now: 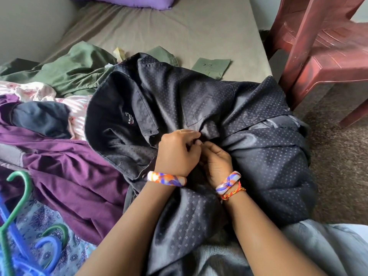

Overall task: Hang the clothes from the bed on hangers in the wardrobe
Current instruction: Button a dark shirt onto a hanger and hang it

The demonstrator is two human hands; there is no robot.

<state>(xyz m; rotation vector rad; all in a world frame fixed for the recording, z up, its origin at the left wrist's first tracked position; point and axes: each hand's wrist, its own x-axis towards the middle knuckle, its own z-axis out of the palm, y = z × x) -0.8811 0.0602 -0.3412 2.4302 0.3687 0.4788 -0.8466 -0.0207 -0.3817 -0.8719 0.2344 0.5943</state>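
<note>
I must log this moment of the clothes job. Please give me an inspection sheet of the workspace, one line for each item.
Surface: bed with an olive-grey sheet, creased.
Job's things: dark dotted shirt spread open at the bed's near edge, collar label showing; green and blue hangers lying at lower left, none in the shirt yet.
Clutter: purple garment, green shirt, pink-striped cloth, blue patterned cloth, purple pillow.
Grippers: left hand and right hand both pinch the shirt's front at its middle with curled fingers; bangles on both wrists.
Cables: nothing seen.
Surroundings: red plastic chair beside the bed; brownish floor. No wardrobe in view.
</note>
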